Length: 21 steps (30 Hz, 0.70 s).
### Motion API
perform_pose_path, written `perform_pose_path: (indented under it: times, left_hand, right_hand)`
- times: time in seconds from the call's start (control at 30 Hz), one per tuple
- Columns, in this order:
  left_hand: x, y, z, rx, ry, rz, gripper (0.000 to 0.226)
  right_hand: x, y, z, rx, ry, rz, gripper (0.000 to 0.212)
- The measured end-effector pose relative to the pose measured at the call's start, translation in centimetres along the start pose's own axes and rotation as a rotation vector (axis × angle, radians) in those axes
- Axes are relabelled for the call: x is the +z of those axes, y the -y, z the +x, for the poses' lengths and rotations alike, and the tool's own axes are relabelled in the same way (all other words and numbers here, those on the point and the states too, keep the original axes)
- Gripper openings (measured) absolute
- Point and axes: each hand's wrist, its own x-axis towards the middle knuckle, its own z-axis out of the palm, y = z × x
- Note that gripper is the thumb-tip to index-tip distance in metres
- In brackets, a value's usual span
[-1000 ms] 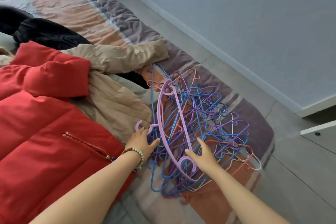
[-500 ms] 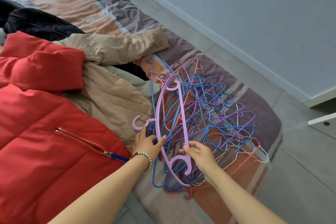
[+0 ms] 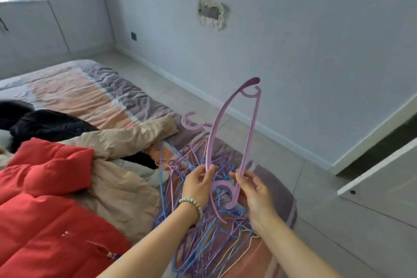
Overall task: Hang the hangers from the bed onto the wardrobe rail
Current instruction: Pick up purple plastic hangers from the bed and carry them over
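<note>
Over the near corner of the bed (image 3: pixel 90 88), you hold one pink hanger (image 3: pixel 250 133) standing on end, its hook pointing left. Your left grip (image 3: pixel 196 184) pinches the curved arm and your right grip (image 3: pixel 255 192) pinches the straight bar.

Agreed, you have both clenched on that one hanger. Right under your wrists lies the pile (image 3: pixel 203 244) of thin blue, purple, pink and white hangers, all tangled on the bed.

Yes, and note the lower end of your pink hanger. It overlaps that tangle, and I cannot tell whether it touches the wires or hangs apart from them.

Nor can I. To your left, the beige coat (image 3: pixel 117 187) lies just beside the pile. The red jacket (image 3: pixel 45 210) touches its near side, and a black garment (image 3: pixel 45 124) lies farther up the bed.

To your right, grey floor (image 3: pixel 338 221) runs along the bed to the wall (image 3: pixel 293 40). A white panel (image 3: pixel 383 176) juts in at the right edge, well apart from both grips.

One small thing: a bead bracelet (image 3: pixel 191 202) sits on your left wrist, just above the pile.
</note>
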Motion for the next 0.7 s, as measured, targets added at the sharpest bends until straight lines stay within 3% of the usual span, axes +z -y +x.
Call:
perform_pose_path:
  times: [0.1,0.2,0.33,0.47,0.7]
  left_hand:
    - [2.3,-7.9,-0.9,0.027,0.022,-0.200,0.022]
    - [4.9,-15.2,-2.3,0.075,0.159,-0.299,0.021]
    - [8.4,-24.4,-6.0,0.242,0.279,-0.221,0.023]
    - [11.5,-32.4,-10.6,0.393,0.422,-0.109,0.029]
    - [18.1,-42.6,-21.4,0.650,0.820,0.116,0.028]
  right_hand:
    - [-1.5,6.3,-1.7,-0.055,-0.020,0.049,0.010]
    - [-4.1,12.6,-4.2,-0.089,-0.018,-0.015,0.022]
    - [-9.3,21.6,-9.6,-0.165,-0.072,-0.204,0.029]
    - [-15.2,30.2,-16.3,-0.340,-0.250,-0.368,0.025]
    - [-24.2,40.3,-29.3,-0.560,-0.365,-0.258,0.023]
